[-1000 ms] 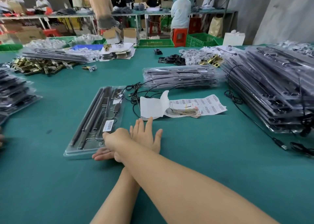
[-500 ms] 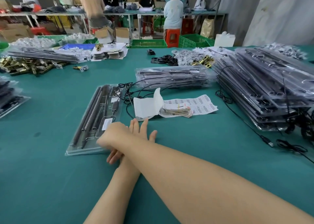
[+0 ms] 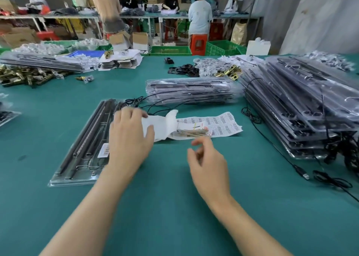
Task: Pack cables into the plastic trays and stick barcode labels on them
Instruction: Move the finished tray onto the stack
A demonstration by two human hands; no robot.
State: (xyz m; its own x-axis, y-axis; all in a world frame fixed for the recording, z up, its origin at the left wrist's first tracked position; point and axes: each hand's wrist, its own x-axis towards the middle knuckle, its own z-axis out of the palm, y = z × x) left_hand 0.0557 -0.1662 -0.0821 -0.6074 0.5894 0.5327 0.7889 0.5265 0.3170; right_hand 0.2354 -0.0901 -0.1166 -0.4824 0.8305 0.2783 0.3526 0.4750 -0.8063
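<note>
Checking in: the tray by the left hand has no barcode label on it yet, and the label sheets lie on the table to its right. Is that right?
Not quite. The head view shows a barcode label already stuck on the tray, partly hidden behind the left hand. The rest holds: the label sheets lie on the table to its right.

— What lies on the green table [image 3: 165, 207] at the far left?
— A heap of brass latches [image 3: 23, 76], with one loose latch [image 3: 85, 78] apart from it. More brass pieces [image 3: 229, 72] sit across the table, beside black plastic parts [image 3: 182, 70].
— And past the table's far edge?
— Green crates [image 3: 171, 50], a blue bin [image 3: 87, 53], open cardboard boxes [image 3: 139, 41], an orange stool [image 3: 198, 43]. A person in a pale blue top [image 3: 200, 16] stands back turned at a long bench [image 3: 58, 17]; another in a tan top [image 3: 107, 5] stands further left
</note>
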